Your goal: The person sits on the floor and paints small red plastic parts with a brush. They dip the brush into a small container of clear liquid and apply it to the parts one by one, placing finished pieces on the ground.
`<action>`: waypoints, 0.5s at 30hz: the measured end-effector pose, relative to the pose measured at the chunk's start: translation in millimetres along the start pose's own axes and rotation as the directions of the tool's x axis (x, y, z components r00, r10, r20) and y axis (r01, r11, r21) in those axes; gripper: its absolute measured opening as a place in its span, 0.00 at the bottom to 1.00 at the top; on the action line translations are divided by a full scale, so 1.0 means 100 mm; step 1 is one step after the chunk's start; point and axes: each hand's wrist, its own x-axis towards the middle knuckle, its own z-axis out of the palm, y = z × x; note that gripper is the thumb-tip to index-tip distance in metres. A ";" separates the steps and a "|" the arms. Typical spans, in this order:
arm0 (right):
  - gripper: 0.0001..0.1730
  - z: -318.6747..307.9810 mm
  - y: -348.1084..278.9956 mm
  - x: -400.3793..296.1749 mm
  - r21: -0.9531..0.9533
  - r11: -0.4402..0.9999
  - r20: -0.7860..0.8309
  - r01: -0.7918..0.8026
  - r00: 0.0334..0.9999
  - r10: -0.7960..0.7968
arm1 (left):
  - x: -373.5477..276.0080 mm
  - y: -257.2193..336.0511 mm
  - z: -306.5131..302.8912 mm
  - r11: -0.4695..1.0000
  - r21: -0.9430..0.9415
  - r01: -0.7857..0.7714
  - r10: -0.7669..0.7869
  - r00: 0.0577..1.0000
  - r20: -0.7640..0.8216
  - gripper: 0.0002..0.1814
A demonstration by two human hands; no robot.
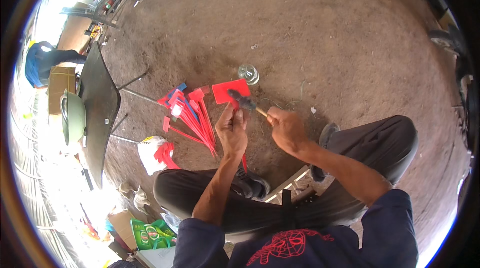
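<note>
My left hand (233, 127) grips the narrow stem of a red plastic tag (221, 90), whose flat rectangular head points away from me. In my right hand (287, 127) is the light-coloured handle of a brush (242, 99); its dark, fuzzy head lies over the tag's lower edge, just above my left fingertips. A clear glass jar or bottle (249, 74) stands on the dirt floor beyond the tag. Left of my left hand lies a fanned pile of red long-stemmed tags (198, 118), with some blue ones among them. More red tags (165, 155) rest on a white bag (148, 153).
A dark folding table (99, 107) with a green bowl (75, 118) stands at left, its metal legs reaching towards the pile. Beyond it, a person in blue (41, 64) bends near a cardboard box (60, 80). A green printed bag (153, 234) lies at lower left.
</note>
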 end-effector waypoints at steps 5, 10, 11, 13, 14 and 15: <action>0.07 -0.02 0.05 0.02 -0.003 1.000 -0.033 -0.009 0.999 0.009 | -0.01 0.09 0.04 0.988 -0.115 0.099 -0.104 0.994 -0.042 0.15; 0.06 -0.07 0.06 0.04 0.010 1.000 0.007 -0.020 1.000 0.020 | -0.01 0.03 0.04 0.984 -0.160 0.082 -0.093 0.994 -0.061 0.17; 0.05 -0.05 0.05 0.03 -0.006 1.000 0.006 -0.011 1.000 0.011 | 0.01 0.04 0.01 0.985 -0.153 0.082 -0.092 0.994 -0.059 0.17; 0.05 0.01 0.03 -0.02 -0.037 0.999 0.009 0.006 1.000 -0.006 | 0.02 0.05 0.00 0.982 -0.167 0.084 -0.096 0.993 -0.064 0.18; 0.06 -0.01 0.03 0.00 -0.021 1.000 0.012 -0.013 1.000 0.013 | 0.02 0.04 0.02 0.979 -0.186 0.086 -0.100 0.993 -0.069 0.18; 0.06 -0.06 0.03 0.04 -0.004 1.000 0.013 -0.031 0.999 0.031 | 0.02 0.03 0.03 0.975 -0.205 0.086 -0.103 0.992 -0.072 0.18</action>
